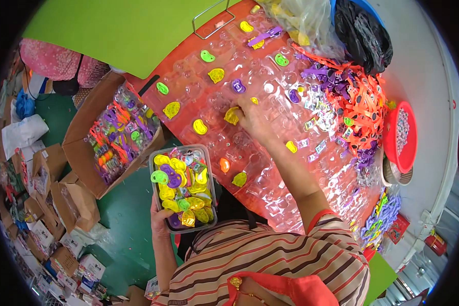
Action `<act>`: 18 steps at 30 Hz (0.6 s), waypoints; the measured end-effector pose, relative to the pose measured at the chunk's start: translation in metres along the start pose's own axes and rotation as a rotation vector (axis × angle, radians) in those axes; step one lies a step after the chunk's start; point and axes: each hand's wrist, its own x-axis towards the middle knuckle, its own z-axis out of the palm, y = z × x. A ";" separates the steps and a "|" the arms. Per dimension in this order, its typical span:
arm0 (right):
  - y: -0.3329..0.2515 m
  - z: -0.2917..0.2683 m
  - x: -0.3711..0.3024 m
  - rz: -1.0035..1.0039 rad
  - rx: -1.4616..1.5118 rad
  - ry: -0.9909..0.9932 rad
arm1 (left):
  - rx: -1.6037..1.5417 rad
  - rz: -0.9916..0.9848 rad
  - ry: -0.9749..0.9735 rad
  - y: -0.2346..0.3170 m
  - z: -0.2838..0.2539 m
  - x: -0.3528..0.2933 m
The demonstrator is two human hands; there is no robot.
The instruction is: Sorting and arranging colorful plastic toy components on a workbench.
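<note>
My left hand (162, 218) grips the side of a clear plastic tub (212, 204), held in front of my body at the table's near edge. Yellow, purple and green plastic toy pieces fill it, some shaped like toy pacifiers. Over the table my right hand (250, 116) reaches out, its fingers closed at a yellow plastic piece (231, 116) above the clear blister trays (209, 104). Around it, single pieces lie in the trays' hollows: a yellow one (200, 126), a purple toy pacifier (238, 85), a green one (207, 56) and an orange one (224, 164).
At the right lies a heap of orange and purple strips (359, 104), beside a red basin (412, 135) of small beads. A cardboard box (81, 148) of packed toys stands left of the table. A green board (122, 30) and a wire handle (195, 25) border the far side.
</note>
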 end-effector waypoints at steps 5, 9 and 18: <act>-0.006 0.017 -0.038 0.024 -0.030 0.034 | 0.027 0.002 -0.017 0.000 -0.002 0.004; -0.016 0.022 -0.058 -0.003 -0.068 0.031 | 0.013 -0.006 -0.022 0.000 -0.006 0.006; 0.019 0.010 -0.052 0.098 -0.066 0.248 | -0.019 -0.013 -0.055 0.002 -0.002 0.012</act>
